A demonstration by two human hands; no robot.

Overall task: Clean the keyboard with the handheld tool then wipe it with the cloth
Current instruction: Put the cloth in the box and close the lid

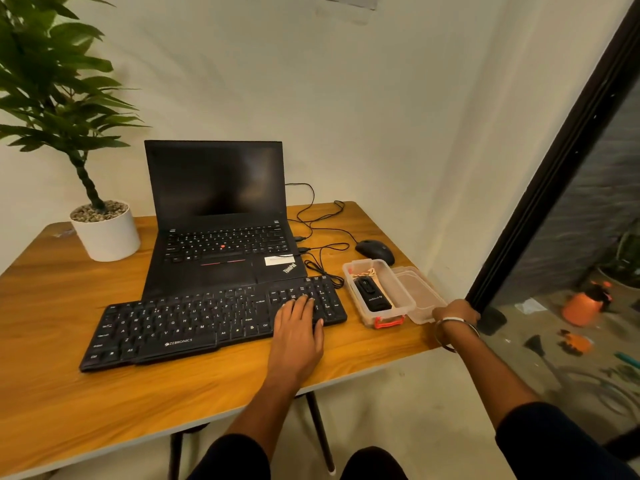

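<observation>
Left hand (299, 318) lies flat, fingers spread, on the keyboard (207, 320); right hand (455, 315) grips the table (104, 393) corner.

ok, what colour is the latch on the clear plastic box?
Red-orange. The latch sits on the near end of the clear plastic box, clearest in the head view.
</observation>
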